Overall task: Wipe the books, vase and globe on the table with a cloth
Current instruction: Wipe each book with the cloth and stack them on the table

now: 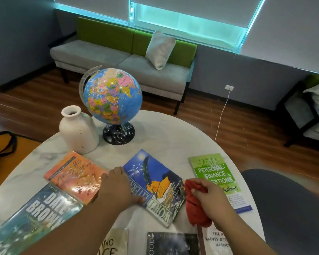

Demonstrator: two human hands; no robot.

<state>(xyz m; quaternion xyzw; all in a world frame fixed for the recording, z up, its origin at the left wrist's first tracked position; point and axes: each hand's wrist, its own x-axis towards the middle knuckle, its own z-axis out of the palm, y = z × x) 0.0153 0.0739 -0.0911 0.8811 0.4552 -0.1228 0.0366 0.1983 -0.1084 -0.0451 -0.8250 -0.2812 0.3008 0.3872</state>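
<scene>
Cloth (194, 208) in right hand (210, 197), vase (78, 131) beside globe (111, 96)

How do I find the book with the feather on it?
Find the round white table with the globe. The blue book lies mid-table, between the orange book and the green book. Only its cover shows a yellow hand writing, and the left hand touches it.

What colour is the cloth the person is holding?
Red. The cloth, bunched in the right hand, shows clearly in the head view.
</scene>
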